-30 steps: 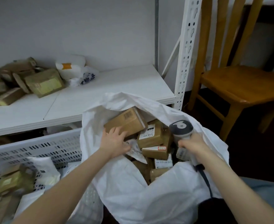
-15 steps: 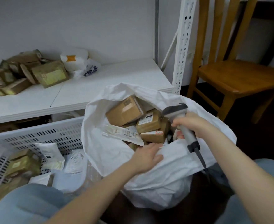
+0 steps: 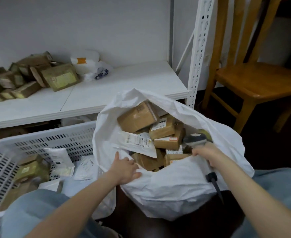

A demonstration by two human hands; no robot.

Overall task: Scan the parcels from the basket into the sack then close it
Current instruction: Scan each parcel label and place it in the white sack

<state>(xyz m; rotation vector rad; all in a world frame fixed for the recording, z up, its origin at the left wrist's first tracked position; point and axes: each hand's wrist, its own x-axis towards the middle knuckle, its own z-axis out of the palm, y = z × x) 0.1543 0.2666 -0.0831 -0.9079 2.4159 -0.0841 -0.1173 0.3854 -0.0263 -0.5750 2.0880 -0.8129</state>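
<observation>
Sack (image 3: 175,182) in left hand (image 3: 125,169) (scanner (image 3: 195,139) in right hand (image 3: 208,154)).

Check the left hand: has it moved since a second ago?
Yes. The left hand has pulled back toward the person, from beside the big brown box deep in the sack to the sack's near rim, which it now grips.

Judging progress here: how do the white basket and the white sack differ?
The basket is rigid slotted plastic; the sack is soft, crumpled material. The basket holds fewer parcels, partly flat white mailers; the sack is heaped with brown boxes. The left hand grips the sack's rim, not the basket. Both are white and open-topped.
</observation>
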